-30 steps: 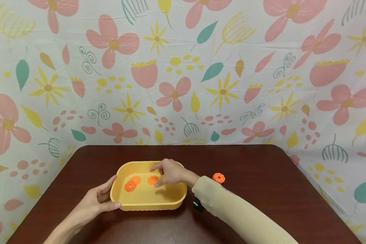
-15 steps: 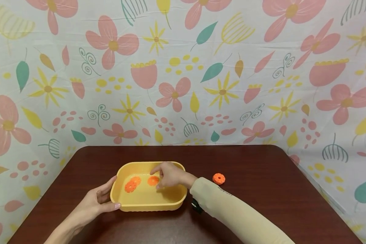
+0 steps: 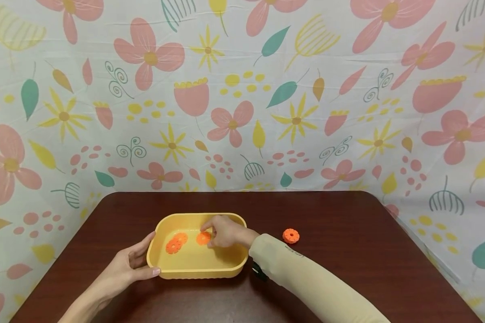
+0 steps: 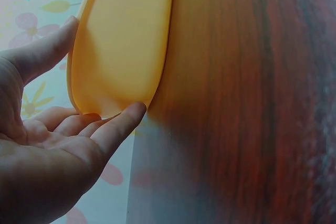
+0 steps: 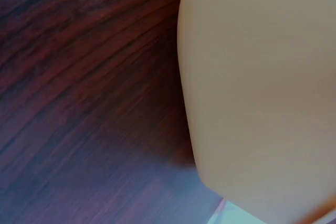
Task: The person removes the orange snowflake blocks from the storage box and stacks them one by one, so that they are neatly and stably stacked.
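On the table stands a yellow plastic basin (image 3: 186, 264). My left hand (image 3: 127, 262) grips its left end, thumb on the near rim and fingers at the far corner; the left wrist view shows the hand (image 4: 68, 129) from close by. My right hand (image 3: 226, 231) reaches inside, index finger and thumb at the edges of a flat orange notched disc (image 3: 203, 238); whether they pinch it I cannot tell. Two more orange notched discs (image 3: 174, 245) overlap on the basin floor at left. In the right wrist view the basin wall (image 5: 257, 87) fills the right side, and the hand is out of sight.
To the basin's right, on the dark wood table (image 3: 331, 269), lies a thick orange notched piece (image 3: 291, 236), which looks like stacked discs. Behind the table hangs a flower-print cloth (image 3: 242, 89). The right forearm sleeve (image 3: 307, 278) crosses the near right of the table.
My right hand has lowered slightly, and its index finger and thumb have come closer around the disc. My left hand, the basin and the discs have stayed in place.
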`<state>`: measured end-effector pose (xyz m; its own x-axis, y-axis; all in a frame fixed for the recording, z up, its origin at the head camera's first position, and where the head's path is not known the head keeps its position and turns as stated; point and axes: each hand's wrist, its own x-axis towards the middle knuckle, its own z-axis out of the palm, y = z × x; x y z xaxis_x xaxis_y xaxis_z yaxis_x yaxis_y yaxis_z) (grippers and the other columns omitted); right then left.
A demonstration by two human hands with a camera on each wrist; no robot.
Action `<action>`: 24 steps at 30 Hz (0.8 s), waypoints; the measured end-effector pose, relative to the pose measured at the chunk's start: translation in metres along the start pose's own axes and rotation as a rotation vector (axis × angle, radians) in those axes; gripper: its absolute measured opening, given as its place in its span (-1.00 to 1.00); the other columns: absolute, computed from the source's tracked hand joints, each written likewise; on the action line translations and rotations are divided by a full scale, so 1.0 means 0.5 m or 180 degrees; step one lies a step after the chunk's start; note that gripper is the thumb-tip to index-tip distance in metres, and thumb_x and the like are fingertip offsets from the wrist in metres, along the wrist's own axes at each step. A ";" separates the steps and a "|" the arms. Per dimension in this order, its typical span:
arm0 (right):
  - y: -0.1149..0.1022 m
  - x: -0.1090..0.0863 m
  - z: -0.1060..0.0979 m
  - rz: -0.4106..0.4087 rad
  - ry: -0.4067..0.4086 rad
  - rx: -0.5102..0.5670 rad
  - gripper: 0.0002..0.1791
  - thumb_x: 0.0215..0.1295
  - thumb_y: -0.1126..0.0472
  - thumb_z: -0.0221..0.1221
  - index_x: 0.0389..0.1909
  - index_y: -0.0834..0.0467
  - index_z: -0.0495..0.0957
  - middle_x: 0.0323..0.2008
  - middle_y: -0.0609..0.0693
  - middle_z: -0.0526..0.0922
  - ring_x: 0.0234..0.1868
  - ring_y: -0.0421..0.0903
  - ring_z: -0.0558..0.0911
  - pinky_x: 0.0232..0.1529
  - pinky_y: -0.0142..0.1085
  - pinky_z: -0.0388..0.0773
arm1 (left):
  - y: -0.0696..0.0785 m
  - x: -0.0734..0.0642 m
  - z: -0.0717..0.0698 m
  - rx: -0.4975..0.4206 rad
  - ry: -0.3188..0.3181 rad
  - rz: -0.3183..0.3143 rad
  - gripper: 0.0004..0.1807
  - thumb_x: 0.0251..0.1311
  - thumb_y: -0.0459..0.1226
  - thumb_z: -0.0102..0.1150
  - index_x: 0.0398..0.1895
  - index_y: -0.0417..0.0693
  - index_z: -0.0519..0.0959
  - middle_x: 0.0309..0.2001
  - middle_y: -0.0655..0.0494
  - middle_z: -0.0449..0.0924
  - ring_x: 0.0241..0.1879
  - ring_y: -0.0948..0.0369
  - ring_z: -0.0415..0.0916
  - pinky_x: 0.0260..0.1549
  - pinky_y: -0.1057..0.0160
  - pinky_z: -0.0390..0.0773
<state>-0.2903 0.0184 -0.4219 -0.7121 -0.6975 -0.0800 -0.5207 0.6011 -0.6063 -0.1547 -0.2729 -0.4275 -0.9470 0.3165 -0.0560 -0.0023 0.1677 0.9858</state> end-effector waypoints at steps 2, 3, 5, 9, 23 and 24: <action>0.000 0.001 0.000 0.0004 -0.0004 -0.0025 -0.48 0.25 0.37 0.48 0.25 0.24 0.67 -0.76 -0.17 0.16 -0.68 -0.26 0.10 -0.46 -0.42 0.21 | 0.000 0.000 0.000 0.0008 0.0009 0.0000 0.08 0.32 -0.36 0.42 0.72 -0.17 -0.10 0.66 -0.20 -0.09 0.49 -0.23 0.21 0.07 0.25 0.59; 0.000 0.001 0.001 0.0002 -0.0001 -0.0043 -0.50 0.26 0.37 0.48 0.23 0.24 0.68 -0.75 -0.17 0.17 -0.67 -0.26 0.11 -0.46 -0.42 0.21 | 0.000 0.000 0.000 0.0009 0.0017 0.0000 0.08 0.31 -0.36 0.43 0.72 -0.17 -0.09 0.66 -0.20 -0.09 0.49 -0.22 0.21 0.07 0.25 0.59; -0.002 0.002 0.001 -0.0010 0.0002 -0.0098 -0.57 0.27 0.36 0.47 0.17 0.22 0.71 -0.74 -0.16 0.19 -0.67 -0.26 0.12 -0.47 -0.42 0.20 | 0.000 0.000 0.001 0.0012 0.0029 0.0001 0.08 0.30 -0.36 0.43 0.72 -0.17 -0.08 0.66 -0.18 -0.08 0.49 -0.21 0.21 0.08 0.25 0.59; -0.006 0.002 0.003 -0.0023 -0.0014 -0.0128 -0.67 0.25 0.34 0.49 0.04 0.17 0.75 -0.73 -0.16 0.24 -0.67 -0.26 0.16 -0.47 -0.44 0.22 | 0.001 -0.001 0.002 0.0016 0.0032 0.0020 0.08 0.30 -0.37 0.43 0.72 -0.18 -0.08 0.66 -0.18 -0.08 0.49 -0.21 0.21 0.08 0.26 0.58; -0.008 -0.004 0.010 -0.0115 -0.0157 0.0177 -0.61 0.19 0.34 0.54 0.05 0.18 0.74 -0.75 -0.15 0.35 -0.68 -0.27 0.29 -0.47 -0.46 0.33 | 0.002 0.000 0.000 0.0023 -0.0038 0.0043 0.08 0.33 -0.36 0.41 0.72 -0.20 -0.12 0.65 -0.24 -0.11 0.48 -0.23 0.23 0.07 0.24 0.60; -0.007 -0.004 0.010 -0.0108 -0.0157 0.0178 -0.62 0.18 0.34 0.54 0.04 0.18 0.74 -0.75 -0.15 0.36 -0.69 -0.27 0.29 -0.47 -0.46 0.34 | 0.002 -0.001 0.000 0.0024 -0.0032 0.0037 0.08 0.33 -0.36 0.41 0.72 -0.19 -0.12 0.66 -0.24 -0.10 0.48 -0.23 0.22 0.07 0.24 0.59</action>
<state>-0.2846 0.0156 -0.4237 -0.6697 -0.7363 -0.0968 -0.5160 0.5551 -0.6523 -0.1545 -0.2730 -0.4265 -0.9436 0.3279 -0.0463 0.0110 0.1709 0.9852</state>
